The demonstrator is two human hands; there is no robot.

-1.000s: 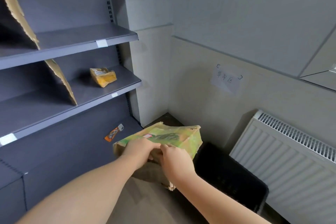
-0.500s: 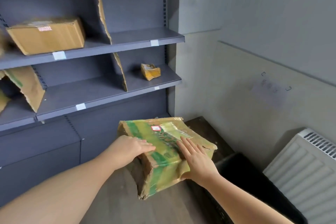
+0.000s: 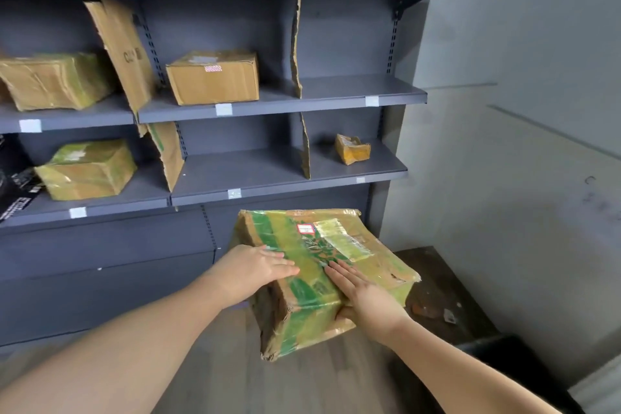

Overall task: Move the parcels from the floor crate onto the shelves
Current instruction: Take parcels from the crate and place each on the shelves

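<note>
I hold a green-and-yellow taped parcel [image 3: 312, 245] in the air in front of the grey shelves [image 3: 289, 190], below the lowest shelf board. My left hand [image 3: 255, 269] grips its left top edge with the fingers laid over the top. My right hand [image 3: 366, 299] lies on the near right corner, fingers flat on top and thumb under the edge. The parcel's near left side is torn cardboard. A dark corner of the floor crate [image 3: 494, 346] shows at the lower right.
A brown box [image 3: 213, 77] and a taped parcel [image 3: 53, 81] sit on the middle shelf. A green parcel [image 3: 85, 170] and a small yellow packet [image 3: 352, 148] lie on the lower shelf. Cardboard dividers [image 3: 295, 47] split the bays. A wall stands at the right.
The parcel has come up from the crate and my view has swung left and up toward the shelves. Both hands have shifted from its near edge onto its top.
</note>
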